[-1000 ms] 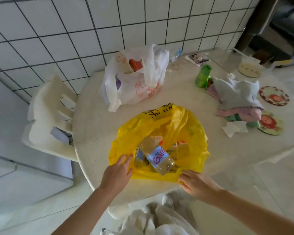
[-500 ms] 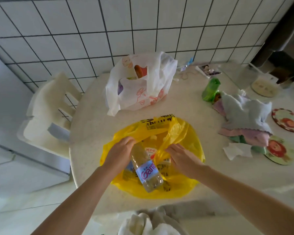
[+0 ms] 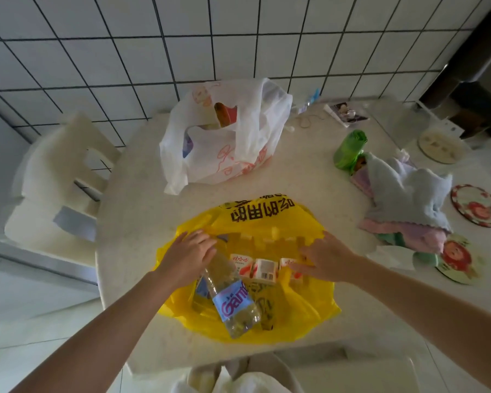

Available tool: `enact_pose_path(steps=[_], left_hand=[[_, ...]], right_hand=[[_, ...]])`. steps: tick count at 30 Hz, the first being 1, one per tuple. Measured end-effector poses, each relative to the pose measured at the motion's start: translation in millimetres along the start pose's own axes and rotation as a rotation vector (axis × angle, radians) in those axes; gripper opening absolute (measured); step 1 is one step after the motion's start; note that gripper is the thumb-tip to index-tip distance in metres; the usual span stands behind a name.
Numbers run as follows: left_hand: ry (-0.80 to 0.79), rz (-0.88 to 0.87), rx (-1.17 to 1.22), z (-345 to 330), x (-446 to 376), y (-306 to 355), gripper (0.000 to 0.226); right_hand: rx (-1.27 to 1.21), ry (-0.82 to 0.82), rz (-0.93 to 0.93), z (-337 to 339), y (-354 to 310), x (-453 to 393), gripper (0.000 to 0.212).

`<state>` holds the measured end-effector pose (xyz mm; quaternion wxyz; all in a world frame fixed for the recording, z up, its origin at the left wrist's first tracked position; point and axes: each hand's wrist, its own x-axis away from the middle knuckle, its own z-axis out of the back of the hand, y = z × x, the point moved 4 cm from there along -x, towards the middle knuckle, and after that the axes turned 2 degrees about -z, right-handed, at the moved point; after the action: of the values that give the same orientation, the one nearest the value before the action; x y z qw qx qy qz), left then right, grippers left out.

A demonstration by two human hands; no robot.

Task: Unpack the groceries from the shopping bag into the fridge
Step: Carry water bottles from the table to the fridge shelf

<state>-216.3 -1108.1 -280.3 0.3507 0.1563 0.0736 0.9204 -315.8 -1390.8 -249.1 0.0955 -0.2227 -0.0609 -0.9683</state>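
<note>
At the near edge of the round, pale speckled stone table (image 3: 142, 228) lay a crumpled yellow plastic shopping bag (image 3: 295, 313), its mouth spread wide. A clear plastic bottle (image 3: 233, 296) lay slanted in the opening, its base toward the viewer; its light-blue label read "Gan" in pink letters, the rest wrapping out of sight. The left hand (image 3: 186, 258) curled over the bottle's upper end, fingers wrapped round it near the neck. Beside the bottle, inside the bag, sat a row of small white and red drink bottles (image 3: 262, 268), one showing a barcode and others red Chinese characters too small to read. The right hand (image 3: 328, 258) rested on the bag's right rim with fingers spread and fairly straight, pressing the yellow film just beside the small bottles; whether any fingertip pinched the plastic could not be told. Across the bag's far flap ran bold black Chinese characters, seen upside down.

Farther on stood a white plastic carrier bag (image 3: 227, 143) printed with orange line drawings, something orange showing at its mouth. To the right lay a heap of pale blue, pink and green cloths (image 3: 406, 199), with a green roll of plastic bags (image 3: 349, 150) touching it at the far side. Round red-rimmed coasters with a cartoon face (image 3: 478, 205) lay at the right edge. A white chair (image 3: 57, 177) stood left of the table, before a white tiled wall (image 3: 238, 38) with dark grout.
</note>
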Motion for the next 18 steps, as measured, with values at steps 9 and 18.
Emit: enact_pose_path(steps=[9,18], left_hand=[[0.044,0.070,-0.138,11,-28,-30,0.056],[0.004,0.170,-0.117,1,-36,-52,0.062]], right_hand=[[-0.262,-0.189,-0.530,-3,83,-5,0.084],[-0.828,-0.033,-0.693,-18,129,-21,0.048]])
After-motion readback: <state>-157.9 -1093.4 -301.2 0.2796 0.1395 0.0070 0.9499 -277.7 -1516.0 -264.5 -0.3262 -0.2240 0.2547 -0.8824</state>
